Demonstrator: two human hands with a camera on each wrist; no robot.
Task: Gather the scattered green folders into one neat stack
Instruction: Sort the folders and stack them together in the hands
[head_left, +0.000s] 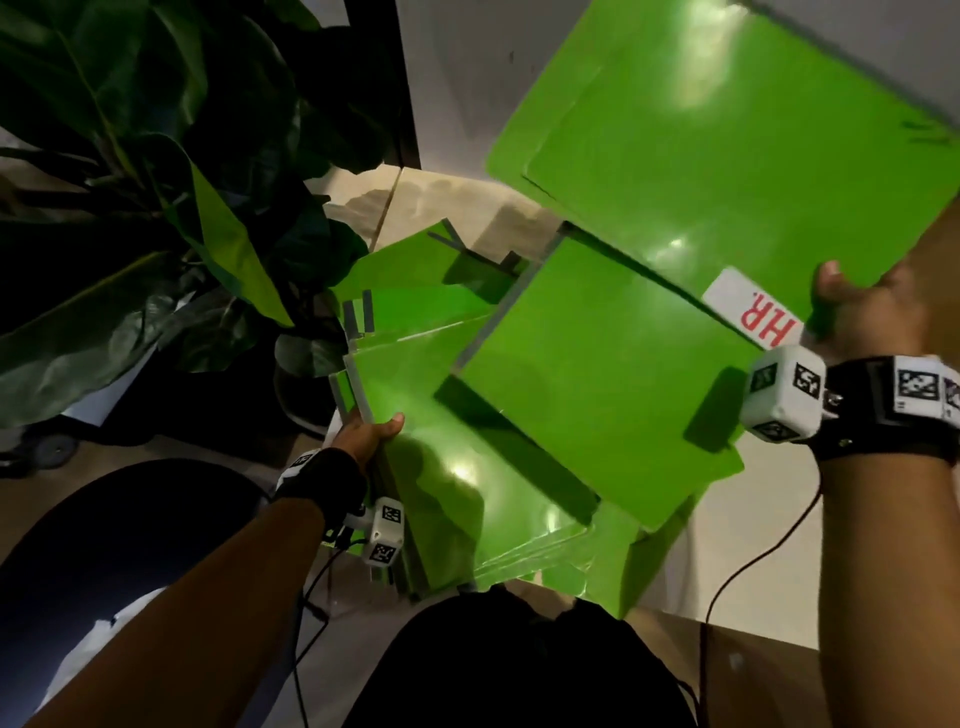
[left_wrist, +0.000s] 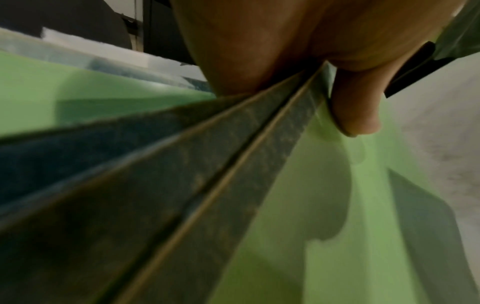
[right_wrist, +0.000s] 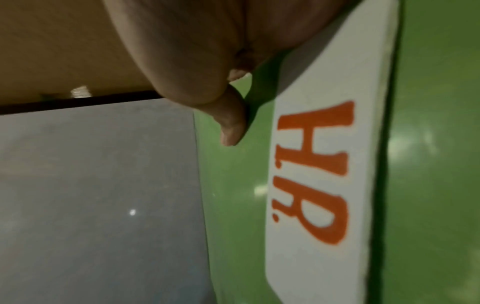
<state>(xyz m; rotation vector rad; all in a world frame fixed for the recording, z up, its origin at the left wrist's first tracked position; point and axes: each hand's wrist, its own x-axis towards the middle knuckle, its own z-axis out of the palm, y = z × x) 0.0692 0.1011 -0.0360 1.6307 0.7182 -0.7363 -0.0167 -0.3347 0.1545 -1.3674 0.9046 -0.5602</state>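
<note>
Two hands busy, each gripping green. Right hand (head_left: 865, 312) pinched on the near corner of the labelled folder (head_left: 727, 135), thumb on top beside the white HR label (head_left: 748, 314), seen close in the right wrist view as well (right_wrist: 327, 164). Folder held raised and tilted, long axis running up and away to the right, overlapping the far right of the bundle (head_left: 493, 415). Left hand (head_left: 369, 436) clamped on the bundle's left edge, thumb over the top sheet, fingers under and out of sight. Bundle fanned and skewed, below and left of the raised folder, so probably a sweep down and leftward to lay it on top. Count of folders in the fan unclear; lower edges cut off by dark clothing (head_left: 519, 670). Plant (head_left: 156, 182) close on the left.
</note>
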